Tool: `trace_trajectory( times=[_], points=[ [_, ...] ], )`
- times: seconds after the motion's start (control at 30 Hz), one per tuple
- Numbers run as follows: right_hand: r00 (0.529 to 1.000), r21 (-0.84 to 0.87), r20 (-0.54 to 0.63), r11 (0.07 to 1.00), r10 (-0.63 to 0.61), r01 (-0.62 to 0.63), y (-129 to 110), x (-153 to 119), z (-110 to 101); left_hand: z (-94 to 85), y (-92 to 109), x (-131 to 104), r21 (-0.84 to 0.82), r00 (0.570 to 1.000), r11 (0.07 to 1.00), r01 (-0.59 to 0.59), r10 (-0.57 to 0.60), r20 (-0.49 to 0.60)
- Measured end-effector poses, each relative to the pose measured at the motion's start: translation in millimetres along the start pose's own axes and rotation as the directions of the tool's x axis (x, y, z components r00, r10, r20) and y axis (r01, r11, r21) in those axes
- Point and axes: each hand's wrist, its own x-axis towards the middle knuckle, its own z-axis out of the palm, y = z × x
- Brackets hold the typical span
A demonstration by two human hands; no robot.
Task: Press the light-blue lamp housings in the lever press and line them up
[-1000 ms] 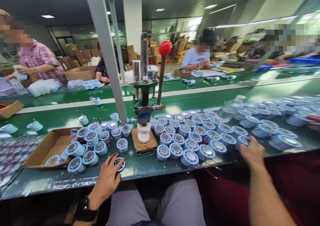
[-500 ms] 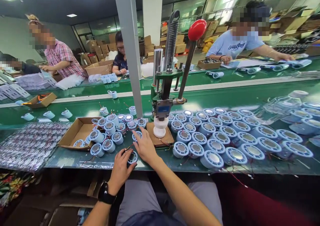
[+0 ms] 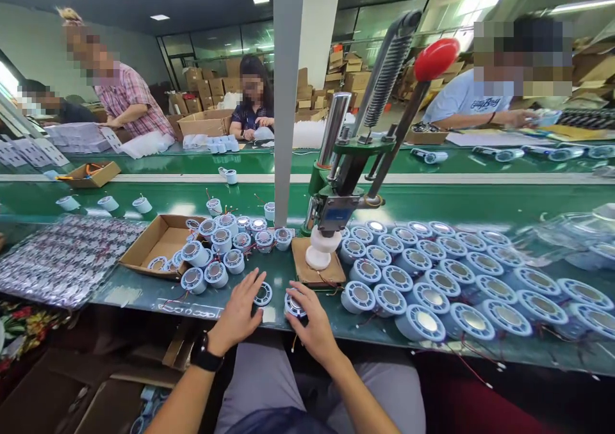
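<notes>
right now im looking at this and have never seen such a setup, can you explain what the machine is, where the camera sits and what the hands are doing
There is no robot: a camera worn on a person's head looks forward and down at their bare hands. The green-and-metal machine looks like a hand press, with a red knob on its lever. On the bench, many round blue parts with wires stand to its right; more are piled around a cardboard box. The right hand has its fingers on one blue part; how firmly, I can't tell. The left hand is spread beside another. Other people sit or stand beyond.
</notes>
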Motion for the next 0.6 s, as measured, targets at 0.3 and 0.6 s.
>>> trace_trajectory(
  times=[0.3, 0.6],
  points=[
    [0.987, -0.005, -0.116, 0.994, 0.109, -0.111, 5, -4, 5, 15.9, 20, 14, -0.229, 0.946, 0.958, 0.174, -0.227, -0.231],
    [0.969, 0.072, -0.183, 0.985, 0.168, -0.157, 8, -8, 12, 30.0, 80, 30, -0.221, 0.973, 0.971, 0.093, -0.136, -0.187]
  ],
)
